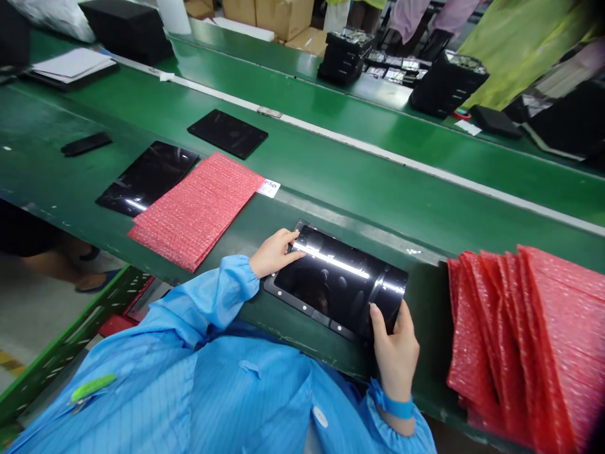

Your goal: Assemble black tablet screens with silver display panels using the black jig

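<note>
In front of me a glossy black sheet (pixel 331 274) lies over a flat dark plate (pixel 302 307) with white dots along its edge. The sheet's right end curves upward. My right hand (pixel 396 343) grips that raised end, thumb on the near side and fingers behind. At the sheet's left end, my left hand (pixel 276 253) pinches the edge, its thumb and fingertips on the glossy surface. Whether it also grips the plate beneath, I cannot tell. Left of my hands is a stack of red bubble-wrap bags (pixel 198 208), partly over a glossy black panel (pixel 149 176).
More red bubble-wrap bags (pixel 524 340) lean at the right. A black tablet-like panel (pixel 227 133) lies on the green conveyor (pixel 340 170). A small dark object (pixel 86 144) is at left. Black stacks (pixel 448 83) stand across the line near other people. A green crate (pixel 94 328) sits below.
</note>
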Available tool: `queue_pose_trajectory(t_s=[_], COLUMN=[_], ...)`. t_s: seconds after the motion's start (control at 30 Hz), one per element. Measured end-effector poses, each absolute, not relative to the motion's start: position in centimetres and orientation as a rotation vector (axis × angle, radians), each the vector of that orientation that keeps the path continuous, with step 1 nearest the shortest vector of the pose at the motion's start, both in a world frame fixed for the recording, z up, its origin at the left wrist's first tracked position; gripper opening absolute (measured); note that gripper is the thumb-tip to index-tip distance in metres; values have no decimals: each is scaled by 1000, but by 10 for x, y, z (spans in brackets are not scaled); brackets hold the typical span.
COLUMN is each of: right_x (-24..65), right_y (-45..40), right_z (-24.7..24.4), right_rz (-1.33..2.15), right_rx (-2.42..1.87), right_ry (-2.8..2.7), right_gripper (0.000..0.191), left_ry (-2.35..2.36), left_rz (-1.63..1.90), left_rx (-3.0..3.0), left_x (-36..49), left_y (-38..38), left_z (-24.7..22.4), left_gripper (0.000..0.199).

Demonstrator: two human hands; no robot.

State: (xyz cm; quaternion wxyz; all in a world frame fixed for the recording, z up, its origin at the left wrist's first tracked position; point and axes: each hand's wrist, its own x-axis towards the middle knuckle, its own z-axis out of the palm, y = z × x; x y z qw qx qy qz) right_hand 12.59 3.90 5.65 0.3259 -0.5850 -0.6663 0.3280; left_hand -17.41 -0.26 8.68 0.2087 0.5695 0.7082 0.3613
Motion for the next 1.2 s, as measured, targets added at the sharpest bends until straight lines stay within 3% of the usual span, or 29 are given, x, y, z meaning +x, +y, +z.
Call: queue_pose_trajectory(t_s=[0.4, 0.73, 1.07, 1.2], right_x=[126, 131, 131, 132], right_y=[38, 40, 47, 48], right_z=[49, 49, 53, 58], right_rz=[772, 696, 653, 357], right_rx=[-1537, -1688, -1715, -1795], right_ry=[-1744, -1899, -2043, -2328], right_gripper=[62, 70, 67, 66], left_ry=[2026, 2488, 2537, 2544], left_rz=[932, 363, 274, 157], left_rx=[1606, 1966, 2030, 2061], left_x=[-175, -150, -148, -148], left_y=[-2, -16, -17, -16], left_z=[88, 89, 87, 94], left_gripper=[43, 47, 41, 40])
